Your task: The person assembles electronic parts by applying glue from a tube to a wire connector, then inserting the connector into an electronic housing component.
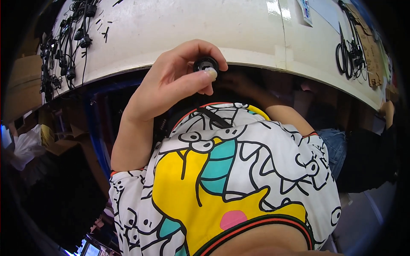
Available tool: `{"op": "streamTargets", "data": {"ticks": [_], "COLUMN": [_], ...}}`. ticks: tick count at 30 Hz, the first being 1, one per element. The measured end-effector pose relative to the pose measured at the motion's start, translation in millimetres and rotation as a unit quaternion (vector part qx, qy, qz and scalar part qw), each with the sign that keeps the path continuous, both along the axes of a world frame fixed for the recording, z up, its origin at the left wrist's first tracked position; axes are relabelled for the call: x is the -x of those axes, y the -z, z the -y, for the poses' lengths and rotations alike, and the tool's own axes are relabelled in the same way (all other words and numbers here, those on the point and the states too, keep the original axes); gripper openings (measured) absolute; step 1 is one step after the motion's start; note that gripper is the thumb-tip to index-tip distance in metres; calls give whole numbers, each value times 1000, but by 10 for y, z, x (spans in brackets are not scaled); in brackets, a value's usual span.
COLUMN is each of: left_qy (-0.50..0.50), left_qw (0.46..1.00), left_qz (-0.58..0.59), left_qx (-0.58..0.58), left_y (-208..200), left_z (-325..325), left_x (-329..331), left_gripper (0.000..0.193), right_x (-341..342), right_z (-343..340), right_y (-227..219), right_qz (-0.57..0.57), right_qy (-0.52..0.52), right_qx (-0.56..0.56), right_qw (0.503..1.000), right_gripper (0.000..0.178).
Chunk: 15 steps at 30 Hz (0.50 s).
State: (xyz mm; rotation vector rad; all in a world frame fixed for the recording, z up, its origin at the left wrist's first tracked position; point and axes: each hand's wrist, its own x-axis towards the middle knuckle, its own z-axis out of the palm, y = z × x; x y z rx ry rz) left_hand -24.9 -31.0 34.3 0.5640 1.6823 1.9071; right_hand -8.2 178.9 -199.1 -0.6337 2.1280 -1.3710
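My left hand (179, 77) is raised at the near edge of the white table (230, 30), its fingers curled around a short black cylindrical part (206, 64). The part's round open end faces up, and the thumb presses on something small and whitish there. In the shadow below the table edge, my right hand (237, 83) is dim. Its fingers are too dark to make out, as is anything in them. A dark strip (215, 118) lies against the patterned shirt below the hands.
Black cords with plug-like ends (68, 51) lie bunched at the table's left, with small black scraps (106, 34) beside them. Scissors (341, 53), more black cords (356, 55) and cardboard (370, 55) are at the right. Another person's hand (387, 112) is near the right table edge.
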Motion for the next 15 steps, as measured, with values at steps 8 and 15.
{"op": "streamTargets", "data": {"ticks": [8,15], "left_qy": [-35,-44], "left_qw": [998,995], "left_qz": [59,94], "left_qx": [15,3], "left_y": [59,84], "left_z": [12,22], "left_x": [35,50], "left_gripper": [24,26], "right_x": [46,55], "right_z": [-22,-29], "right_y": [-78,-188], "right_qz": [43,74], "right_qy": [-31,-30], "right_qx": [-31,-51], "right_qw": [998,995], "right_gripper": [19,19]}}
